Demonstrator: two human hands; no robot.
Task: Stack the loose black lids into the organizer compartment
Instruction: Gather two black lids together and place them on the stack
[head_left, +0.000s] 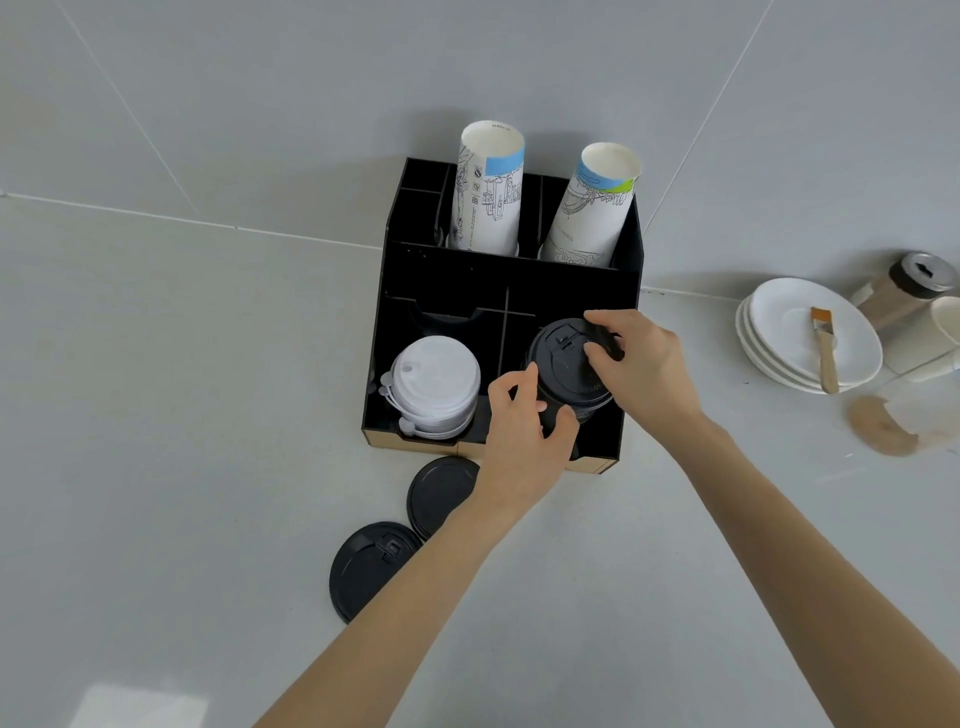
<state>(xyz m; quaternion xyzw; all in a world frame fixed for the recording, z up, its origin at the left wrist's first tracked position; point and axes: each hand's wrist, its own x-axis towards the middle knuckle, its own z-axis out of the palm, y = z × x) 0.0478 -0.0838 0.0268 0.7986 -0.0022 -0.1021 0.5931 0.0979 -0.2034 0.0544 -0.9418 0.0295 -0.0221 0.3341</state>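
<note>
— Looking into the black organizer (626, 244), what fills it?

— 2 stacks of paper cups (487, 192) stand in the back. Front left holds white lids (435, 382); front right holds the stack of black lids (566, 369).

— And the hands?

— The left hand (524, 431) has its grip closed on the stack's near side; the right hand (641, 364) pinches the top lid's far rim. 2 loose black lids (371, 569) lie on the worktop (156, 415), just before the organizer.

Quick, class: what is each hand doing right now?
Left hand: closed on the black lid stack, front side.
Right hand: closed on the same stack, top rim.
</note>
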